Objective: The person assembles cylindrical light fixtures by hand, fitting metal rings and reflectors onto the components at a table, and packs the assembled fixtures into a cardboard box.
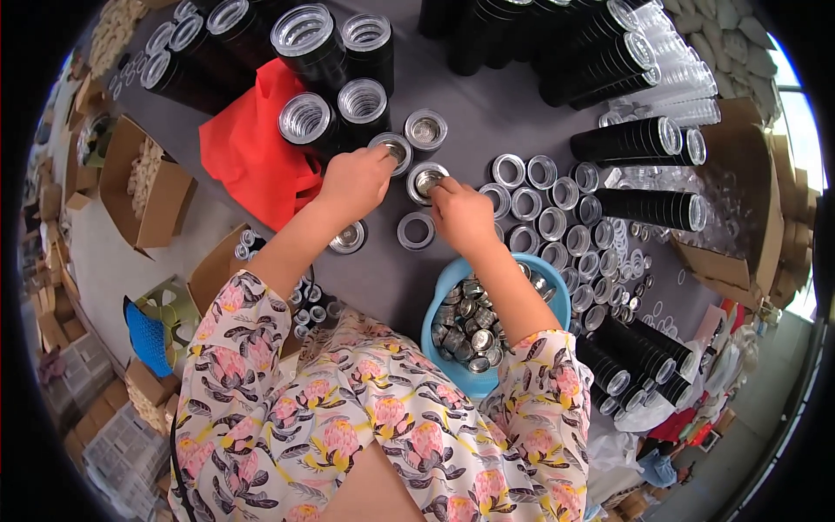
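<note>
My left hand (358,181) has its fingers bent together on a clear-rimmed round lid (396,144) with a silver centre. Beside it, my right hand (461,211) pinches at the silver centre of a second round lid (422,186), which lies on the grey table; the fingertips partly cover it. Just beyond both hands rests another clear-rimmed lid (425,130) with a metal centre. A clear ring (416,231) lies flat below the right hand's lid. Under my right forearm stands a blue basin (437,300) holding many small silver caps (474,324).
Stacks of black ringed parts (363,103) stand upright beyond my left hand, next to a red cloth (252,157). Rows of clear rings (551,224) spread to the right. More black stacks (652,209) lie there, near an open cardboard box (739,252).
</note>
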The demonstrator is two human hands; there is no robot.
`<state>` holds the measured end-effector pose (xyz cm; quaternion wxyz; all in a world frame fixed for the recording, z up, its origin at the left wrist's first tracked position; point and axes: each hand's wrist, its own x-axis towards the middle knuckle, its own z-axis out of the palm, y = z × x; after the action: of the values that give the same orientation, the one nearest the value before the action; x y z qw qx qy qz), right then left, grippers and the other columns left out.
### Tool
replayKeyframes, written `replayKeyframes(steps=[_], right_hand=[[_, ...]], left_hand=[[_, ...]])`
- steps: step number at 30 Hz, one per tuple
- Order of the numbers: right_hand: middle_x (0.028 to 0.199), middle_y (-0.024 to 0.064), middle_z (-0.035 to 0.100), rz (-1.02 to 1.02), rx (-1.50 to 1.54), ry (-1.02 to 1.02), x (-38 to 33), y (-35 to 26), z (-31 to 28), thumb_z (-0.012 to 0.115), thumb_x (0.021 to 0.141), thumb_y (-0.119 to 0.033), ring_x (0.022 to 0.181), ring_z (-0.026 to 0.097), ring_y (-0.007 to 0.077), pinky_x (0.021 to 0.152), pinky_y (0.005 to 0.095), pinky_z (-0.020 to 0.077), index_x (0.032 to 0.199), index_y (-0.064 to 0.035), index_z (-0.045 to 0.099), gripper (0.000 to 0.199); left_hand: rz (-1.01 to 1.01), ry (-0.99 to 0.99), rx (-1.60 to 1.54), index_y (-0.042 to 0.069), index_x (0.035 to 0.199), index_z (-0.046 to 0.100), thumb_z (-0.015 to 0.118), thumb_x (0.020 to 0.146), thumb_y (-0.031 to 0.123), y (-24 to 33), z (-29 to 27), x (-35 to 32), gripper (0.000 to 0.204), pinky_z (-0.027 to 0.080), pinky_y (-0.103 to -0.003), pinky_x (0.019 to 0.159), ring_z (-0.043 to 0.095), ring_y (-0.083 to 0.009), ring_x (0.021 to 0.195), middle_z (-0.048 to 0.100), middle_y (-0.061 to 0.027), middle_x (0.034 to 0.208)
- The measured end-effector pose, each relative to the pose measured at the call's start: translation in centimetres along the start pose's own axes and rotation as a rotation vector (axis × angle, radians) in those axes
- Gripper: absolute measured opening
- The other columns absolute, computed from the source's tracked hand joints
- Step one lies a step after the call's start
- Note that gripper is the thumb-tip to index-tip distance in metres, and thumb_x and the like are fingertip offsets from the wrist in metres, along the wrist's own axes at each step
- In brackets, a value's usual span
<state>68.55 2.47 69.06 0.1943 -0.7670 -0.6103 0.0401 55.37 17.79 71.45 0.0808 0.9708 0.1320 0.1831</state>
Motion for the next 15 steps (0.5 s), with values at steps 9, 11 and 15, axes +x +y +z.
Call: replayKeyframes(steps=[9,11,15], right_hand=[[0.101,0.0050,0.062,-0.021,0.045,-0.163,0.0,-0.7,-1.1,0.058,0.075,-0.020,0.069,0.063,0.0274,0.059,0.0382,0.0509,0.085,-0.0048,0.063,0.019],[0.105,0.0049,0.061,0.007,0.021,-0.220,0.2,-0.7,-1.2,0.059,0.076,-0.020,0.070,0.063,0.0269,0.059,0.0380,0.0508,0.088,-0.0055,0.064,0.020],[0.099,0.0056,0.062,0.002,-0.040,-0.302,1.2,-0.6,-0.3,0.058,0.076,-0.021,0.068,0.064,0.0284,0.060,0.0395,0.0511,0.084,-0.0021,0.063,0.022]], left_hand=[[-0.065,-0.291,0.020,0.005,0.081,0.063,0.061,0.072,0.017,0.6,-1.4,0.0,0.015,0.050,-0.038,0.057,0.063,-0.0275,0.068,0.058,-0.0096,0.094],[-0.063,-0.313,0.019,0.005,0.083,0.063,0.061,0.073,0.017,0.4,-1.3,0.3,0.015,0.050,-0.039,0.057,0.063,-0.0280,0.068,0.058,-0.0101,0.095],[-0.108,-0.287,0.018,0.006,0.083,0.062,0.061,0.075,0.018,0.7,-0.4,0.8,0.015,0.049,-0.041,0.058,0.062,-0.0293,0.068,0.058,-0.0096,0.093]])
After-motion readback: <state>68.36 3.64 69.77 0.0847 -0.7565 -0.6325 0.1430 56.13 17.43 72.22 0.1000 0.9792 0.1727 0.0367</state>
